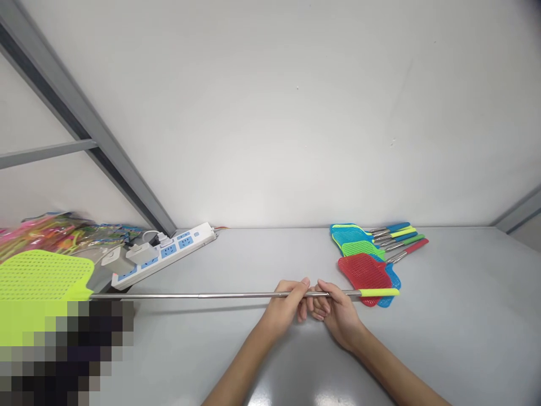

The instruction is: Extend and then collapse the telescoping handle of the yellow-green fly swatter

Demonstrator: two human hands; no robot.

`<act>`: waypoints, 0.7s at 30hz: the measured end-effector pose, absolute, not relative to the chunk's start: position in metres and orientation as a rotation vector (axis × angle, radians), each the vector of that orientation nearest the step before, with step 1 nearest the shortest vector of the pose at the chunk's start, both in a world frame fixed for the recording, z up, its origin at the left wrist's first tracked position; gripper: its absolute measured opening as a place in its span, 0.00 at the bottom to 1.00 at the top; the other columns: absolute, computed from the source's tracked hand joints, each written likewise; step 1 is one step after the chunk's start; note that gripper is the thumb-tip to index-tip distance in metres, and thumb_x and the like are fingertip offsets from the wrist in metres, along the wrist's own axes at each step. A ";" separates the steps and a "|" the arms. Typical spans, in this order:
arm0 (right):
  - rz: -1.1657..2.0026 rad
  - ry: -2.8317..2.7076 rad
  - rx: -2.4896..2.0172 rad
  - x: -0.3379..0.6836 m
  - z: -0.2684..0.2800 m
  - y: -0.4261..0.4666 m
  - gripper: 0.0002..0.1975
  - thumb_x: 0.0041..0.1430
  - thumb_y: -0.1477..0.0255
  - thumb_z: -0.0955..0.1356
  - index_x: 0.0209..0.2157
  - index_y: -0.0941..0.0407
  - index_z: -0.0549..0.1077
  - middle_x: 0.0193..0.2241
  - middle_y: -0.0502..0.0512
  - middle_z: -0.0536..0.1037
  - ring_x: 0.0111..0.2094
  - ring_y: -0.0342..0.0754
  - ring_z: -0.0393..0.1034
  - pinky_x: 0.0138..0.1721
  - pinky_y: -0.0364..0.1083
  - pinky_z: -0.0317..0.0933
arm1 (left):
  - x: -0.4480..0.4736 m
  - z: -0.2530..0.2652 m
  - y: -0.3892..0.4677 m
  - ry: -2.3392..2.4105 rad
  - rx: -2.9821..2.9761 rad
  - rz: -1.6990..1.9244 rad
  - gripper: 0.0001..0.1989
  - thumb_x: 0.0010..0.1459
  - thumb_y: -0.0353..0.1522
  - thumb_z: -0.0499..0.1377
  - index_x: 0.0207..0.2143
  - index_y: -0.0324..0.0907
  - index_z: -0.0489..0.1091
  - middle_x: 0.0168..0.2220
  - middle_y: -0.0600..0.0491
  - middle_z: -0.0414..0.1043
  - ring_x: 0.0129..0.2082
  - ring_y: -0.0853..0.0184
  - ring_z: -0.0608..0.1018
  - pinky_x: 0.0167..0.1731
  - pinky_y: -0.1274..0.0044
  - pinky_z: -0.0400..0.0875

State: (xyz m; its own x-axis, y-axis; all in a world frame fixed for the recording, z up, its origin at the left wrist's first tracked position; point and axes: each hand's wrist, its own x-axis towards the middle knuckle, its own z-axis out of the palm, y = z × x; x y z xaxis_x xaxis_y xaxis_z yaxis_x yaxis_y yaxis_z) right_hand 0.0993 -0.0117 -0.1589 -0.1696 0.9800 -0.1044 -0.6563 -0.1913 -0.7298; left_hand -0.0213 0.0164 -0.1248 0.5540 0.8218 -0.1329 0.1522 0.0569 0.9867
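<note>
Holding the extended yellow-green telescopic fly swatter [236,295] level over the grey tabletop [456,316], the left hand [287,301] and right hand [337,304] each pinch its thin steel shaft between thumb and curled fingers. They sit close side by side; whether their fingertips touch, I cannot tell. The yellow-green handle [380,292] points right, and the mesh head [46,276] reaches far out to the left, its lower part hidden by pixelation.

That long overhang is probably the main hazard — both grips sit near the handle end, so a small twist of the wrists could swing the head widely. It could then knock the white plug adapter [117,262] on the power strip [169,256], or catch the plastic-wrapped bundle [63,234] beyond. How high the head hangs over them is unclear.

Pressing the shaft unevenly might bend its slim sections, and a loose pinch could let them slip or nip a finger at a joint. On the right, the handle overlaps the red fly swatter [363,273] in view; lowering or jerking it there could disturb the pile — the blue fly swatter [395,275] underneath included.
</note>
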 end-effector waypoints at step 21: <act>1.639 -0.763 -0.734 0.103 -0.158 -0.010 0.23 0.54 0.62 0.59 0.10 0.57 0.59 0.10 0.52 0.65 0.14 0.41 0.54 0.19 0.43 0.41 | -0.018 -0.121 0.014 0.713 1.345 0.632 0.24 0.56 0.38 0.43 0.13 0.37 0.65 0.11 0.56 0.59 0.13 0.73 0.64 0.27 0.77 0.62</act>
State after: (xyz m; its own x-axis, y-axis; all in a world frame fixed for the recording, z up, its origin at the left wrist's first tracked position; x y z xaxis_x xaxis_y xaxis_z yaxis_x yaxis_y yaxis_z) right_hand 0.1031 -0.0102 -0.1583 -0.1769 0.9817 -0.0703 -0.5780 -0.1614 -0.7999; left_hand -0.0184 0.0142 -0.1208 0.6397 0.7629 -0.0943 -0.0020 0.1243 0.9922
